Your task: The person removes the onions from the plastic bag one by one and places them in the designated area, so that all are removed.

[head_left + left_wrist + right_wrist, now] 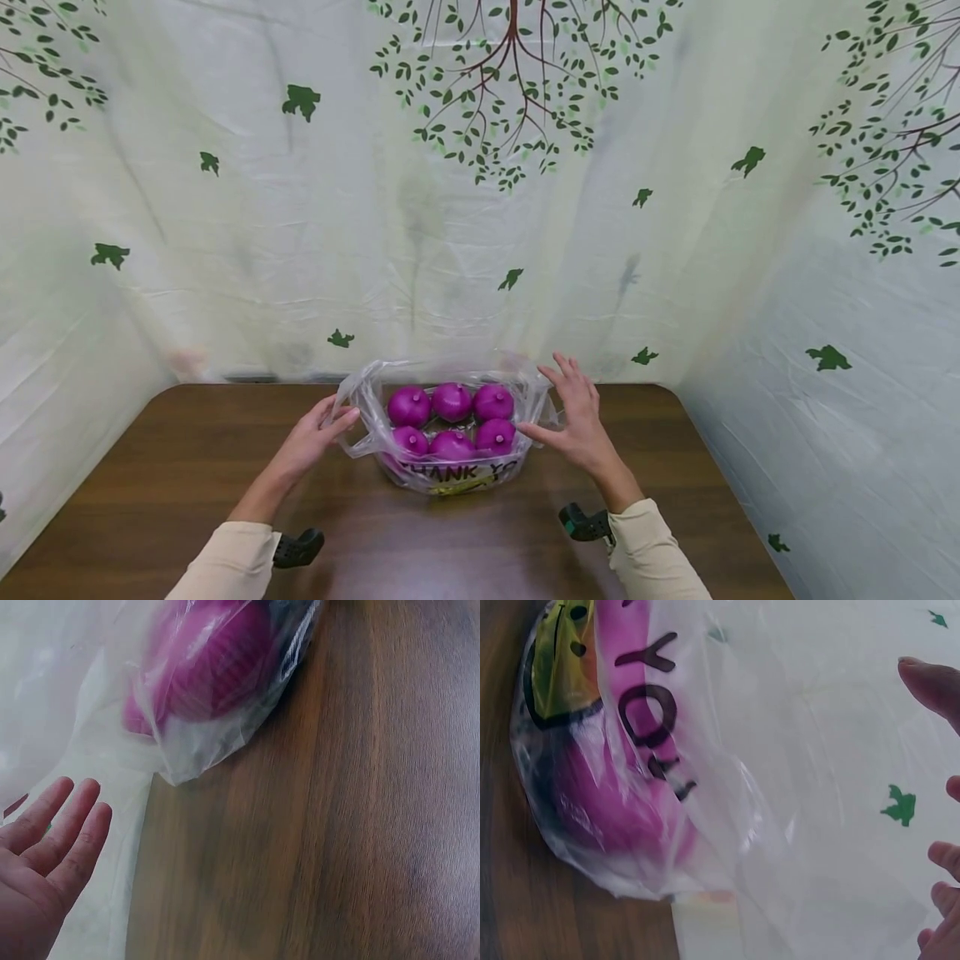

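Observation:
A clear plastic bag (457,473) with black "THANK YOU" lettering stands on the table, its mouth spread wide. Several shiny purple onions (452,402) sit inside in two rows, each with a short stub on top. At the bag's left rim, my left hand (311,437) has its thumb and fingertips right at the plastic; three of its fingers (79,851) extend loosely in the left wrist view. My right hand (577,421) is spread beside the right rim, thumb tip overlapping the bag's edge and other fingers raised. Nothing shows gripped in it.
The brown wooden table (450,550) ends just behind the bag. Pale sheeting (420,250) printed with branches and green leaves hangs behind and along both sides. A black device (298,548) is worn on my left wrist, another (585,523) on my right.

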Motion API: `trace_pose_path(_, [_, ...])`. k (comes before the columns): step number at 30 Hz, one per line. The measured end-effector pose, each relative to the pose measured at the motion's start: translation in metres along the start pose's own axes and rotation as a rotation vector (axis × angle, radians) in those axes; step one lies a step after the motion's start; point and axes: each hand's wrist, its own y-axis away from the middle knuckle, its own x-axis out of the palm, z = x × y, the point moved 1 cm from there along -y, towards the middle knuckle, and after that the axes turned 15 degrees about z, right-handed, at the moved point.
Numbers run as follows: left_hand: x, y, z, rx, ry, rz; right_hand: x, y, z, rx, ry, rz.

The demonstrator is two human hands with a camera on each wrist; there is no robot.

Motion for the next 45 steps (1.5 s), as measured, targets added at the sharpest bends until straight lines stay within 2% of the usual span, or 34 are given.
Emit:
trace_pose_path(3, [0.001, -0.001, 0.001, 0.022, 0.022, 0.002, 0.005, -0.002, 0.002, -0.005, -0.007, 0.009])
trace_pose_path(7, [0.002, -0.003, 0.001, -0.007, 0.059, -0.005, 0.011, -0.005, 0.004, -0.012, -0.022, 0.018])
trace_pose_path(11, [0.002, -0.004, -0.001, -0.035, 0.084, -0.008, 0.018, -0.009, 0.006, -0.032, -0.019, -0.001])
trace_pose_path(16, [0.004, -0.004, 0.000, -0.012, 0.109, 0.010, 0.027, -0.013, 0.010, -0.057, -0.004, -0.023])
trace_pose_path(23, [0.007, -0.003, -0.002, -0.043, 0.208, 0.017, 0.038, -0.019, 0.012, -0.136, 0.069, -0.092])
trace_pose_path(29, [0.009, -0.005, 0.002, -0.014, 0.281, 0.000, 0.044, -0.020, 0.016, -0.165, 0.068, -0.088])
trace_pose_path(34, [0.008, -0.006, 0.005, -0.011, 0.318, 0.020, 0.048, -0.021, 0.019, -0.210, 0.090, -0.099])
trace_pose_path(37, [0.008, -0.006, 0.006, -0.029, 0.311, 0.025, 0.050, -0.021, 0.020, -0.217, 0.108, -0.094])
trace_pose_path(39, [0.008, -0.006, 0.006, -0.061, 0.274, 0.016, 0.051, -0.021, 0.020, -0.210, 0.105, -0.089])
trace_pose_path(43, [0.008, -0.008, 0.006, -0.095, 0.229, -0.027, 0.053, -0.021, 0.019, -0.192, 0.110, -0.080])
trace_pose_path(45, [0.009, -0.008, 0.006, -0.091, 0.240, -0.054, 0.054, -0.022, 0.018, -0.202, 0.116, -0.071])
